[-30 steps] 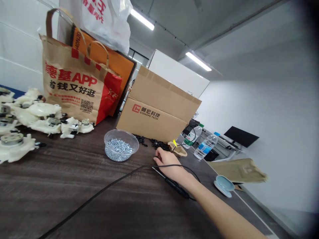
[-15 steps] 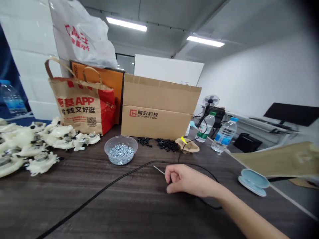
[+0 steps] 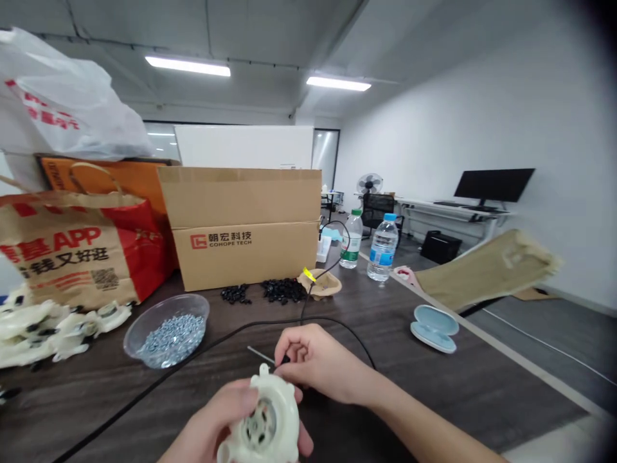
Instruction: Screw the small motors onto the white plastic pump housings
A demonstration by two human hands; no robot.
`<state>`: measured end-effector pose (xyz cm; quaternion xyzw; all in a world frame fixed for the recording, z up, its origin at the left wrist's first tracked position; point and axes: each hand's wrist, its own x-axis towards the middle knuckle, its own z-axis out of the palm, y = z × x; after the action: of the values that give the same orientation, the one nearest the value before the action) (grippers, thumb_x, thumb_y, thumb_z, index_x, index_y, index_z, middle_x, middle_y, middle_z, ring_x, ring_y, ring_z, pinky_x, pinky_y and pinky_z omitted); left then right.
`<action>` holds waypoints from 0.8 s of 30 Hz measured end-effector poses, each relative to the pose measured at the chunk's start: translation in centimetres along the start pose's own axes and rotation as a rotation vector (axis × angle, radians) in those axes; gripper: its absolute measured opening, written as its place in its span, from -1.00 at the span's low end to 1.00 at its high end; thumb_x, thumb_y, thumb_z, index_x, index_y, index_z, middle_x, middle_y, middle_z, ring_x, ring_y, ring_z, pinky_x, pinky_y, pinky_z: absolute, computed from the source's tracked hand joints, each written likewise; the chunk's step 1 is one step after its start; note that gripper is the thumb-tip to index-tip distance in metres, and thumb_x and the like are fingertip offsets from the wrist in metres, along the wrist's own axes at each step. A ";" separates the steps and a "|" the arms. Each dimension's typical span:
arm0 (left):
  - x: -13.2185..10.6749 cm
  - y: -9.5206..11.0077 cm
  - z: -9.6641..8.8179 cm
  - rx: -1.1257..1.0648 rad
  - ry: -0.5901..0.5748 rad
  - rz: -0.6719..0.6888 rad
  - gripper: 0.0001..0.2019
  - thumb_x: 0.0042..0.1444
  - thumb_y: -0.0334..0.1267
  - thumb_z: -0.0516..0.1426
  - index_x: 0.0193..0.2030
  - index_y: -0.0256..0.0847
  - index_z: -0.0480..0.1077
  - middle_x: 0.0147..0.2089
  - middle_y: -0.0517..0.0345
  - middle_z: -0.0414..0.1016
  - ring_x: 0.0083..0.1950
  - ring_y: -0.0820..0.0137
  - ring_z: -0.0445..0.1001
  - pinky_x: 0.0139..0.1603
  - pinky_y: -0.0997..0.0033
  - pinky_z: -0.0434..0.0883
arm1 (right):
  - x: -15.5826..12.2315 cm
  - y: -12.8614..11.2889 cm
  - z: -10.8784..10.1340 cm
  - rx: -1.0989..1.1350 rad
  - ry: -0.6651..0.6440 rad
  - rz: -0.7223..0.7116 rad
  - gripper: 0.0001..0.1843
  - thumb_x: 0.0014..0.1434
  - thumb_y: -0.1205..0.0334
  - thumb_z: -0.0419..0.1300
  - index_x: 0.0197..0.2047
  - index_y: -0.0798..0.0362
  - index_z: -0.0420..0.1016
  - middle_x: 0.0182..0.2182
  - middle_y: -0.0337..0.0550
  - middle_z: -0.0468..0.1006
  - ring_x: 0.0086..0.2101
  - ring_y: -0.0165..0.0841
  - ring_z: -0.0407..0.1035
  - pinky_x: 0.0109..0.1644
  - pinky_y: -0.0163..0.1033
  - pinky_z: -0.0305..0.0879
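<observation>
A cream-white round plastic housing (image 3: 277,415) rests in my left hand (image 3: 224,411), whose thumb presses on its face. A metal disc with dark openings sits in the housing's centre. Right behind the housing, my right hand (image 3: 321,363) is closed, with thumb and finger pinched on a small black piece (image 3: 286,360). Leftward from its fingers juts a thin metal rod (image 3: 261,355) that looks like a screwdriver shaft. Its other end is hidden by the hand. To the left stands a clear plastic bowl (image 3: 132,337) of small silvery screws (image 3: 176,337).
Several similar white housings (image 3: 43,328) lie at the left. A black cable (image 3: 168,370) crosses the table. Behind are small black parts (image 3: 284,290), a tan tray (image 3: 328,284), a cardboard box (image 3: 255,257) and a paper bag (image 3: 62,257). Two bottles (image 3: 383,251) and a blue case (image 3: 434,331) stand rightward.
My left hand has come into view holding the white housing. My right hand now sits beside the housing, the rod still jutting from it. The view has turned to the right.
</observation>
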<state>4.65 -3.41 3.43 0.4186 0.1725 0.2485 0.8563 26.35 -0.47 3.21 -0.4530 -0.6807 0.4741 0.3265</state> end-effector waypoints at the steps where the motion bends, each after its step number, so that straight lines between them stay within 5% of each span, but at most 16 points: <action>1: 0.9 0.3 -0.5 -0.026 0.017 -0.020 -0.50 0.19 0.12 0.26 0.01 -0.30 0.61 -0.16 -0.16 0.73 -0.25 0.32 0.67 -0.20 0.48 0.46 | 0.2 0.3 0.0 0.008 0.032 -0.008 -0.88 0.07 0.32 0.37 -0.35 0.07 0.49 -0.60 -0.39 0.37 -0.56 -0.50 0.18 -0.53 -0.42 0.04; 5: 2.0 0.9 -3.2 -0.003 0.083 -0.010 -0.57 0.20 0.06 0.27 0.03 -0.24 0.55 -0.18 -0.11 0.69 -0.33 0.22 0.69 -0.46 0.54 0.39 | 0.6 0.9 0.3 0.014 0.118 -0.018 -0.85 0.01 0.39 0.41 -0.39 0.08 0.51 -0.61 -0.42 0.33 -0.56 -0.52 0.12 -0.54 -0.41 -0.05; 10: 0.9 0.2 -5.7 -0.111 0.090 0.001 -0.64 0.19 -0.17 0.25 0.08 -0.30 0.57 -0.14 -0.12 0.66 -0.21 0.15 0.68 -0.35 0.48 0.48 | 0.6 0.7 0.6 0.050 0.166 0.018 -0.82 -0.01 0.33 0.45 -0.39 0.08 0.52 -0.62 -0.42 0.31 -0.57 -0.51 0.16 -0.53 -0.41 0.01; 16: 1.3 -0.4 -6.2 -0.201 -0.028 0.088 -0.60 0.24 -0.19 0.13 0.13 -0.35 0.55 -0.04 -0.28 0.63 -0.14 0.12 0.60 -0.32 0.31 0.52 | 0.3 -0.3 0.7 0.141 0.075 0.024 -0.81 0.07 0.22 0.37 -0.28 0.09 0.49 -0.56 -0.28 0.50 -0.55 -0.44 0.30 -0.47 -0.36 0.18; 24: 1.3 -0.1 -5.5 -0.054 0.086 0.079 -0.65 0.15 -0.28 0.28 0.08 -0.31 0.57 -0.06 -0.17 0.57 -0.12 0.17 0.54 -0.32 0.32 0.55 | -0.1 -0.9 1.3 0.210 0.076 -0.024 -0.78 0.13 0.15 0.35 -0.24 0.09 0.47 -0.50 -0.21 0.57 -0.53 -0.46 0.30 -0.43 -0.34 0.20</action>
<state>3.03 0.75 -0.02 0.3909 0.1859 0.3044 0.8485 25.02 -1.16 3.65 -0.4256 -0.6198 0.5215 0.4035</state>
